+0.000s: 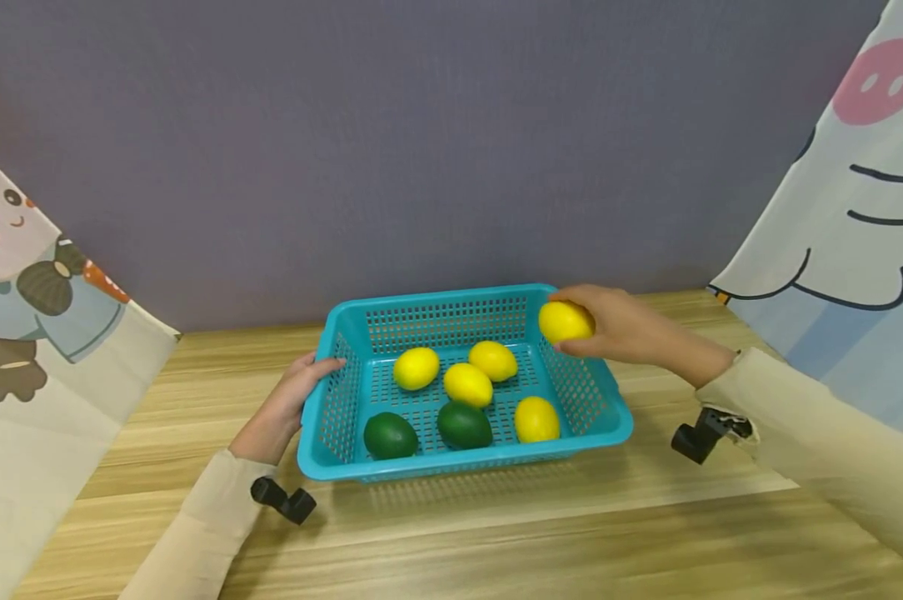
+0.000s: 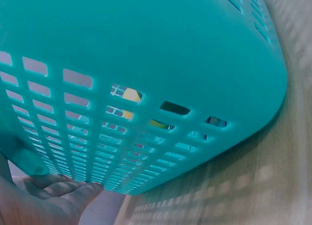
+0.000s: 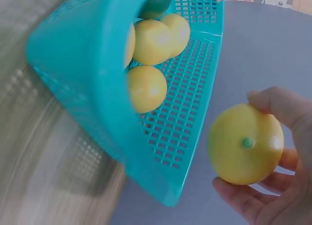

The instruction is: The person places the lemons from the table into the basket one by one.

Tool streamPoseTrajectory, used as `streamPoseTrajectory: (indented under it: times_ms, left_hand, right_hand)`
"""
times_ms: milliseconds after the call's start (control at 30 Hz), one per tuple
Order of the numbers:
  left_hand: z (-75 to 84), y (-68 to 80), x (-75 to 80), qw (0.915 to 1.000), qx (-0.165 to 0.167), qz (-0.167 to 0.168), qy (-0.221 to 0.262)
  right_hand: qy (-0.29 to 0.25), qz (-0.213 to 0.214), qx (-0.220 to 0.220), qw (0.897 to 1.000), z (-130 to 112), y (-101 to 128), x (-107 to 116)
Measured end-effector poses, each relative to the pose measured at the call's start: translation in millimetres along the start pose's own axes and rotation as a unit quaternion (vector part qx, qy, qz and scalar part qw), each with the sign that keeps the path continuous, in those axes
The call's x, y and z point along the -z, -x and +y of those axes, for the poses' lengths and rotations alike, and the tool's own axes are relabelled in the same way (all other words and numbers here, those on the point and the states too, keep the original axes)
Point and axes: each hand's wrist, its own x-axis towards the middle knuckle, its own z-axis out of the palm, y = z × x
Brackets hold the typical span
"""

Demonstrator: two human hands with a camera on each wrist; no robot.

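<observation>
A turquoise perforated plastic basket (image 1: 459, 462) holds several yellow lemons (image 1: 416, 368) and two dark green avocados (image 1: 464, 425). My left hand (image 1: 301, 393) grips the basket's left side, thumb over the rim; the left wrist view shows the fingers (image 2: 73, 193) against the outer wall. Over the basket's back right corner, my right hand (image 1: 622, 327) holds another lemon (image 1: 564, 322) between thumb and fingers. In the right wrist view this lemon (image 3: 243, 161) shows a small green stem spot and stands apart from the rim.
Under the basket is a wood-grain table (image 1: 436, 542). A grey-purple panel (image 1: 436, 150) rises behind it, with cartoon-printed cloths at the left (image 1: 54, 367) and right (image 1: 819, 225). Black wrist mounts (image 1: 282, 500) hang by both sleeves.
</observation>
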Motion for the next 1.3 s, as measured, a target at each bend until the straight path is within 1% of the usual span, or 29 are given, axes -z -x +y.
streamPoseTrajectory:
  times_ms: [233, 367, 500, 833, 1100, 1300]
  left_hand:
    - [-0.3, 0.3, -0.6, 1.0, -0.001, 0.0, 0.003]
    - [0.4, 0.0, -0.8, 1.0, -0.003, -0.002, 0.0]
    - [0.7, -0.1, -1.2, 1.0, -0.002, 0.001, -0.002]
    - [0.9, -0.1, -1.6, 1.0, 0.002, 0.008, -0.001]
    - [1.1, 0.0, -1.3, 1.0, 0.001, 0.007, -0.001]
    - [1.2, 0.2, -1.4, 1.0, -0.001, 0.001, 0.0]
  right_hand:
    - [-0.012, -0.005, 0.023, 1.0, -8.3, -14.4, 0.3]
    - [-0.011, -0.008, 0.025, 1.0, -8.5, -22.1, 1.2]
    - [-0.011, -0.016, 0.014, 1.0, -9.2, -30.0, 2.0]
    - [-0.026, -0.04, -0.038, 0.998, -11.1, -50.4, -2.0]
    - [-0.047, -0.047, -0.062, 0.996, -6.2, -65.4, -14.8]
    - [-0.045, -0.062, -0.076, 0.994, -1.4, -72.4, -25.3]
